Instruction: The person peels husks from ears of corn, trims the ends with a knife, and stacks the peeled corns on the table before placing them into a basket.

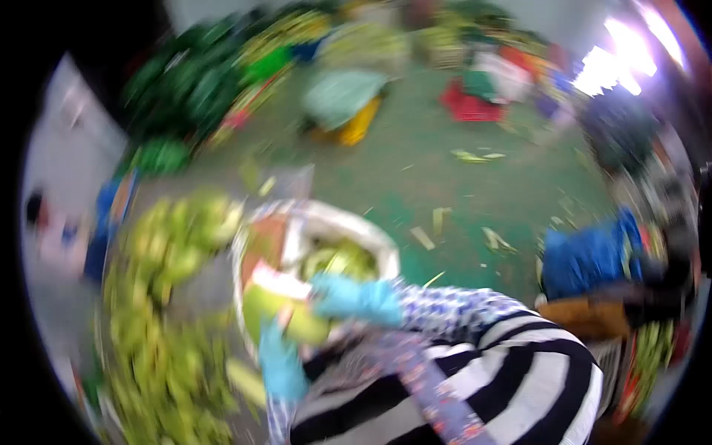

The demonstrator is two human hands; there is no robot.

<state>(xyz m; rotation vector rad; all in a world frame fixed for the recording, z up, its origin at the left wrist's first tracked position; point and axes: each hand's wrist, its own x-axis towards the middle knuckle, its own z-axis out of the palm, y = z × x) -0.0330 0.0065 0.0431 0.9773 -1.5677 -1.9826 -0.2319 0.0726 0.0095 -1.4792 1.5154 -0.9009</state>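
A pale green vegetable (285,315), blurred by motion, is held in front of me, with a pink-and-white strip (278,282) along its upper edge. My left hand (282,365), in a light blue glove with a bare fingertip showing, grips it from below. From the right, my right hand (356,298), also gloved in blue, closes on its upper right side. Just behind my hands stands a round white-rimmed sack (378,241), with more green produce (341,259) inside. A brown patch shows at the sack's left inner side.
Left of the sack lies a large heap of yellow-green produce (163,356). Leaf scraps (423,237) are strewn over the green floor (415,163). A blue bag (589,252) sits at right; a red crate (473,104) and a covered yellow crate (361,122) stand farther back, beside dark green sacks (193,81).
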